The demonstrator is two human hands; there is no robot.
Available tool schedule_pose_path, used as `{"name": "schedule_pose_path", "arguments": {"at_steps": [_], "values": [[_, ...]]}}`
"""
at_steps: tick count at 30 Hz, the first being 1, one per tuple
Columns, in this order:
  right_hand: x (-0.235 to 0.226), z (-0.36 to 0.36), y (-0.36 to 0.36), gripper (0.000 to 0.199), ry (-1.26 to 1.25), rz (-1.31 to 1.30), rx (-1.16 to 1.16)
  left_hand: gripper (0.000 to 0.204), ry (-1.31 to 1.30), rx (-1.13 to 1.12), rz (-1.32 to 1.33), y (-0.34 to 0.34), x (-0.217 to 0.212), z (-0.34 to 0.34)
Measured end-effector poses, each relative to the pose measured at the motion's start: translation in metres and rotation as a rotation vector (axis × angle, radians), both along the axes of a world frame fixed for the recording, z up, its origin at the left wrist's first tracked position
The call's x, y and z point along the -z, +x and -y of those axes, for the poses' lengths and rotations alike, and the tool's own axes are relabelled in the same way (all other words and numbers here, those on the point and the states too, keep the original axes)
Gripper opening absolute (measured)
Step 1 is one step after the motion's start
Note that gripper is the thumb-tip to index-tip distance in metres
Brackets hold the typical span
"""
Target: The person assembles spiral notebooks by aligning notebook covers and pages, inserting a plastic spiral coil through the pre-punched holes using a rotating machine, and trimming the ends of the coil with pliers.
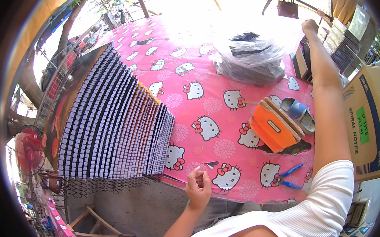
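My right hand [310, 27] is stretched to the far right, its fingers closed on the edge of a clear plastic bag [276, 51]. Dark things, too blurred by the plastic to name, fill the bag. My left hand [198, 186] hovers by the table's near edge with curled fingers; whatever they hold, if anything, is hidden. Just beyond it lies a small black scrap [211, 164]. To its left rises a large stack of spiral-bound notebooks [109, 122], black coils facing me.
A pink patterned cloth [225, 148] covers the table. On its right are an orange-faced wooden block [273, 129], a blue slipper-like thing [293, 109] and blue-handled pliers [288, 176]. A cardboard box [368, 123] stands beyond my right arm. A red fan [29, 150] is far left.
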State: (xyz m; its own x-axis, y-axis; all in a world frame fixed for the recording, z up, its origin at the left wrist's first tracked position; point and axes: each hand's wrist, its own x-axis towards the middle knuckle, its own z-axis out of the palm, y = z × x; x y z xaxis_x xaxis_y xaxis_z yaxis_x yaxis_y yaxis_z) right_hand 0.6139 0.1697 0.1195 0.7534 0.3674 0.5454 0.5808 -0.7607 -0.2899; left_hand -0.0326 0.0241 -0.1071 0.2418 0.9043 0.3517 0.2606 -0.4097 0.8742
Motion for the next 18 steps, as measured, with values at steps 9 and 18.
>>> {"name": "schedule_pose_path", "arguments": {"at_steps": [9, 18], "values": [[-0.005, -0.052, -0.149, 0.027, -0.526, -0.1, -0.876, 0.032, -0.008, -0.001, -0.039, -0.002, -0.001, -0.001], [0.015, -0.122, -0.168, 0.072, -0.382, -0.591, -0.49, 0.032, 0.033, -0.021, -0.034, 0.0, 0.0, 0.0]]}}
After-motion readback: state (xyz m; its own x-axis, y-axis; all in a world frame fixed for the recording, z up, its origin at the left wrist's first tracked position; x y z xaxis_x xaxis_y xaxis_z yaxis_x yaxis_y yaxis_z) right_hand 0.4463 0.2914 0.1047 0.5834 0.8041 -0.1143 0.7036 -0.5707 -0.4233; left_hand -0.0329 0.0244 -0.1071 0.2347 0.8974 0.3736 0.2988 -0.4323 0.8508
